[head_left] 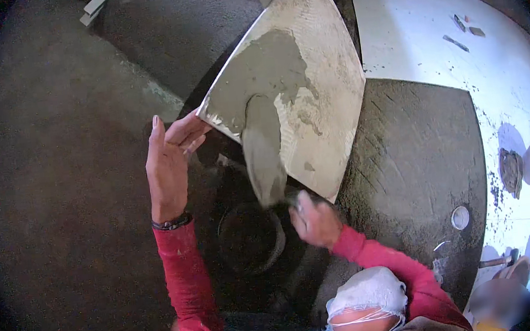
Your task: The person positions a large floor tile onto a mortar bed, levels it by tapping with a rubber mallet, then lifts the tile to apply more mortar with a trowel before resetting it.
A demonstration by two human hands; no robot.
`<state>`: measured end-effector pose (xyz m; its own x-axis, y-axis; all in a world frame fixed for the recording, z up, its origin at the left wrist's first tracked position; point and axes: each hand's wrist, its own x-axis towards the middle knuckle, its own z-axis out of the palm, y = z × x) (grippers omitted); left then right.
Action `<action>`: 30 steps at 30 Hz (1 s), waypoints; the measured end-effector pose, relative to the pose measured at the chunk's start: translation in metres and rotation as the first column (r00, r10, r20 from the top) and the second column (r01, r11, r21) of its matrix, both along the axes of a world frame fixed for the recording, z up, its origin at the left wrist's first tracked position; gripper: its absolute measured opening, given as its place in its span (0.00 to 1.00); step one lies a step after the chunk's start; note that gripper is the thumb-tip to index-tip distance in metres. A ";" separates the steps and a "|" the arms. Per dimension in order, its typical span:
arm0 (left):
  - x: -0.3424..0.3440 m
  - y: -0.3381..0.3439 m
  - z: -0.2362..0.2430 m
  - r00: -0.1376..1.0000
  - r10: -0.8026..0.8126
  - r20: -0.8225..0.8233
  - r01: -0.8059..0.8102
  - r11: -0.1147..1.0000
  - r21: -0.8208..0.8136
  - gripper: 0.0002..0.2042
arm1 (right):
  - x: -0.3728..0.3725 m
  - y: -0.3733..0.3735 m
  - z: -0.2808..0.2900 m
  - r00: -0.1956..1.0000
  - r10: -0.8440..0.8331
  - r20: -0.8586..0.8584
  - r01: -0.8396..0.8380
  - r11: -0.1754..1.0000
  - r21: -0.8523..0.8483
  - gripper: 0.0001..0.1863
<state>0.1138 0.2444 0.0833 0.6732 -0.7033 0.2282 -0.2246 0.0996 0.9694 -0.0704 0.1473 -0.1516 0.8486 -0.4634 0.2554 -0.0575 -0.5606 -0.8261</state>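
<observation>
A large pale tile [335, 102] leans at a slant in front of me, with a ridged texture on its visible face. Grey wet mortar [268, 61] covers the left part of that face. My left hand [171, 164] has its fingers tucked behind the tile's left corner, thumb sticking up, and steadies it. In my right hand [318, 221] is a trowel [264, 159], its blade smeared grey and lying against the mortar at the tile's lower edge. The trowel's handle is mostly hidden by my fingers, and motion blurs it.
Below the tile stands a dark round bucket [278, 246]. My knee [368, 298], in frayed pale cloth, is close by. Rough grey floor [415, 152] lies to the right, with a small white cup [460, 218]. Beyond, a white surface [411, 33] bears small tools, containers and a hammer [503, 260].
</observation>
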 end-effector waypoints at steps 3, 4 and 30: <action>0.002 0.010 0.003 1.000 -0.009 0.016 0.008 1.000 0.019 0.35 | -0.024 -0.001 0.008 0.954 0.096 0.283 -0.137 0.982 0.128 0.11; 0.003 0.006 0.002 1.000 -0.020 0.013 0.019 1.000 0.016 0.35 | -0.021 -0.012 0.001 0.937 -0.052 0.347 -0.001 0.989 0.150 0.12; -0.003 0.010 0.000 0.999 -0.034 0.023 0.033 0.998 0.045 0.34 | -0.022 -0.005 -0.023 0.979 -0.069 0.191 0.022 0.971 0.240 0.08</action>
<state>0.1113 0.2546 0.0831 0.6442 -0.7349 0.2119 -0.2447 0.0644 0.9675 -0.0927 0.1424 -0.1750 0.7691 -0.5674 0.2942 0.0988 -0.3493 -0.9318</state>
